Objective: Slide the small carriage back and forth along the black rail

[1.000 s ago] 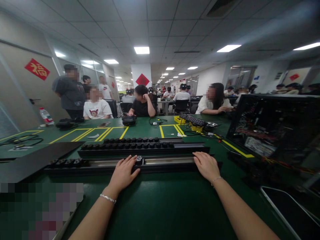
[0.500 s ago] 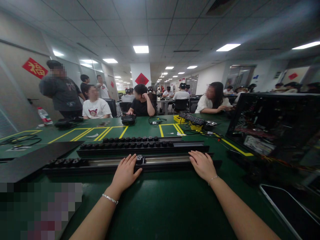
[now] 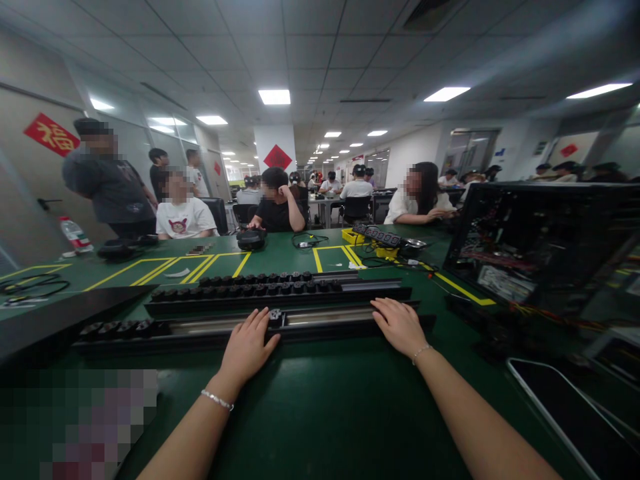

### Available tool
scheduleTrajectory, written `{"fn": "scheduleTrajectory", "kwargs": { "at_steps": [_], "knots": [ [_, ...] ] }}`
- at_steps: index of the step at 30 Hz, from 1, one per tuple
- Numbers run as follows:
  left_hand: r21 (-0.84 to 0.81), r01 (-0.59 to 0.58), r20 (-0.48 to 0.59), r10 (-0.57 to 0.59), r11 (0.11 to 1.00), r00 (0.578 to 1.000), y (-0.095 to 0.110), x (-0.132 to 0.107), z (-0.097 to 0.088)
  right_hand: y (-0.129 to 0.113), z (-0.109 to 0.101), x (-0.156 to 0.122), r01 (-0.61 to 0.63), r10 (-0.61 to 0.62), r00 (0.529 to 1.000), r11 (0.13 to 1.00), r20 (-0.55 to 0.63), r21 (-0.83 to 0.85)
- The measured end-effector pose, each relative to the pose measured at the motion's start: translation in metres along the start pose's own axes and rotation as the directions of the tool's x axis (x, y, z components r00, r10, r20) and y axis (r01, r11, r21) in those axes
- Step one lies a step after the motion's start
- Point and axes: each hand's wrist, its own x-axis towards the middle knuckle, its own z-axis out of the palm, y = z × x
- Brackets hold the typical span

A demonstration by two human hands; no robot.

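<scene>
A long black rail [image 3: 325, 316] with a metallic inner strip lies across the green table in front of me. My left hand [image 3: 249, 343] rests on its near edge, fingers stretched out, just left of a small black block [image 3: 275, 317] seated in the rail. Farther right, my right hand [image 3: 399, 325] lies flat over the rail near its right end, fingers extended. Several round black pieces [image 3: 120, 328] sit in the rail's left end. Behind it, a second rail [image 3: 280, 300] carries a row of similar black pieces [image 3: 257, 289], with another row beyond.
An open computer case [image 3: 530, 247] stands at the right, with a tablet-like device [image 3: 565, 413] nearer me. Yellow trays [image 3: 353, 236] and a black socket strip [image 3: 377, 235] lie farther back. A dark panel [image 3: 60, 320] is at left. Several people sit or stand beyond the table.
The whole view has shifted slightly, so things appear a little farther left. Both hands keep their places on the rail, and the small block stays beside my left hand.
</scene>
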Motion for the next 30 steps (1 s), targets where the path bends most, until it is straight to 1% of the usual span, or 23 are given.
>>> {"fn": "scheduleTrajectory", "kwargs": {
  "at_steps": [7,13,19,26,30],
  "knots": [
    [0.014,0.012,0.011,-0.012,1.0,1.0,0.001,0.001,0.0,0.001,-0.001,0.001,0.014,-0.014,1.0,1.0,-0.001,0.004],
    [0.028,0.025,0.024,-0.026,0.999,0.999,0.004,0.002,0.001,0.006,0.002,0.004,0.033,-0.032,0.999,0.999,-0.014,0.013],
    [0.065,0.041,0.033,-0.043,0.997,0.999,0.009,0.002,-0.002,0.008,0.006,0.004,0.046,-0.046,0.998,0.999,-0.051,0.003],
    [0.071,0.053,0.046,-0.057,0.996,0.997,0.012,0.002,-0.006,0.009,0.005,0.004,0.053,-0.053,0.997,0.999,-0.05,0.002],
    [0.072,0.061,0.034,-0.064,0.995,0.997,0.012,0.002,-0.005,0.008,0.004,0.004,0.05,-0.05,0.997,0.999,-0.05,0.002]
  ]
}}
